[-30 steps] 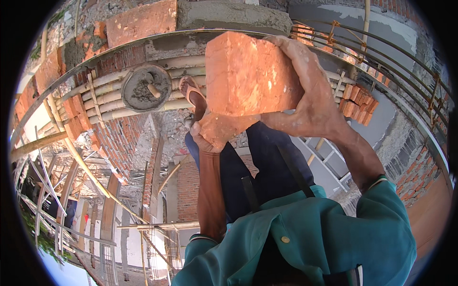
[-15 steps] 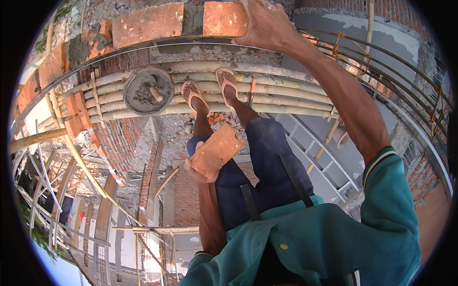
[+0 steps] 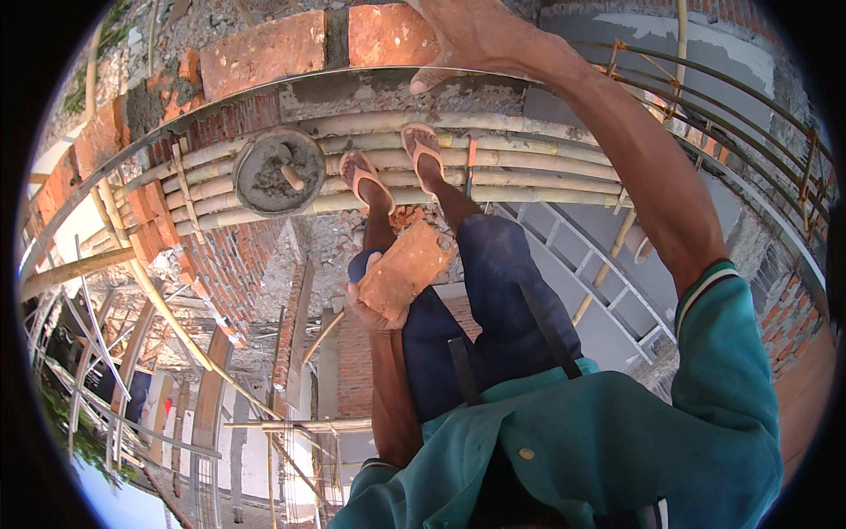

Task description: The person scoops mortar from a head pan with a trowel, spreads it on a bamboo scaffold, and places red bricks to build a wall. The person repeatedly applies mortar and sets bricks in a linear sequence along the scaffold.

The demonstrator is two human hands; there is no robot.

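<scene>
My left hand (image 3: 368,304) is closed round the edge of a loose orange brick (image 3: 407,269), held up in front of my knees. At the far side, my right hand (image 3: 480,37) reaches onto the wall top, beside the right end of a laid brick (image 3: 392,35). Its thumb stretches down over the wall's edge, apart from the fingers, which are partly cut off by the picture's upper rim. Left of that brick, across a mortar-filled joint (image 3: 337,39), lies another laid brick (image 3: 263,55). A thin line or straight edge (image 3: 300,76) runs along the wall's near edge.
I stand in sandals on bamboo poles (image 3: 529,160). A round bucket of mortar (image 3: 280,172) with a wooden-handled tool in it stands left of my feet. An orange-handled tool (image 3: 471,163) lies to their right. A metal ladder (image 3: 608,286) and rubble show below the poles.
My right hand has loosened from the laid brick's end, its thumb now spread below the wall's edge. The view has shifted slightly; my left hand keeps hold of the loose brick.
</scene>
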